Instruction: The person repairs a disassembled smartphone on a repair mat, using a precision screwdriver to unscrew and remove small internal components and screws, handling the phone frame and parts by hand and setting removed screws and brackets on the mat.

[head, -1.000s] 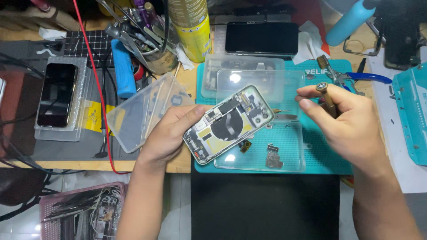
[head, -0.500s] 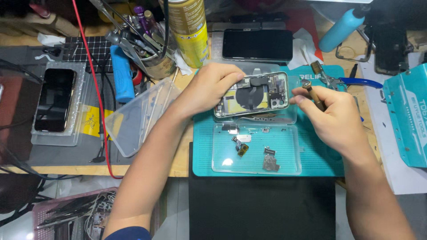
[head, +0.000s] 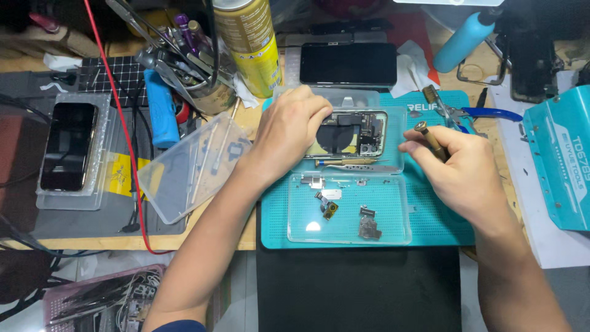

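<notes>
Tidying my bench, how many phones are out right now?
3: opened phone under left hand; dark phone behind it; black phone in far-left tray. Others may be hidden.

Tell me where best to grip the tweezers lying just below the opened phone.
Pinch the tweezers mid-body from above, probably. They lie flat, pointing left-right on the clear tray, beside a thin screwdriver; the opened phone crowds the far side, so come from the near side.

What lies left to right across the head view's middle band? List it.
Dark phone in clear tray → blue-handled tool → clear plastic lid → left hand → opened phone → right hand → teal tool case.
</notes>
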